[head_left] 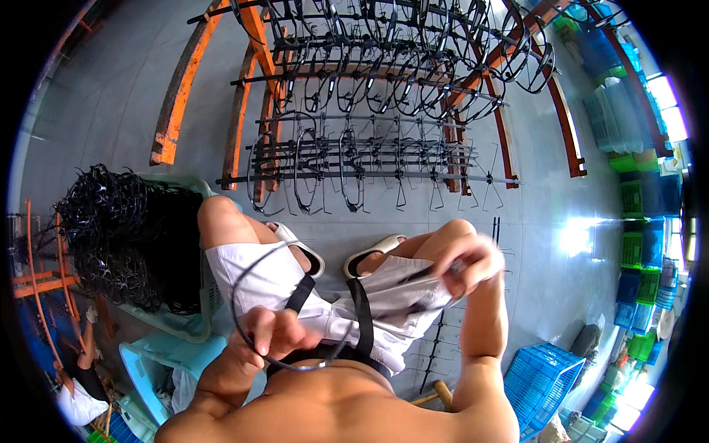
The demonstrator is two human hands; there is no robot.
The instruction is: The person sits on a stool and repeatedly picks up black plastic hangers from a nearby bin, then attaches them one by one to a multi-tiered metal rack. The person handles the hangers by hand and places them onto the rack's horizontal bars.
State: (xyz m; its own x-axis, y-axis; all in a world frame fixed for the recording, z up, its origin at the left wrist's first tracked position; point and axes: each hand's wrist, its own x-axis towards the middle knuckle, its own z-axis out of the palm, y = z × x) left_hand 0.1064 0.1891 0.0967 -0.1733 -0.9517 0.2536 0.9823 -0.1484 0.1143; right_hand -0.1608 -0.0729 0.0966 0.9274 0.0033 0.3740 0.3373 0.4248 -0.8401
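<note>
Grey floor (535,196) — cable (234,295) around left grip (277,331)

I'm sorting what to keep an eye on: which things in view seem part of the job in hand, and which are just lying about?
Likely part of it:
- thin black loop at the left hand
- dark item at the blurred right hand
- black heap
- orange rack with hanging loops

Probably just lying about:
- blue crate
- pale blue bin
- stacked crates, far right
</note>
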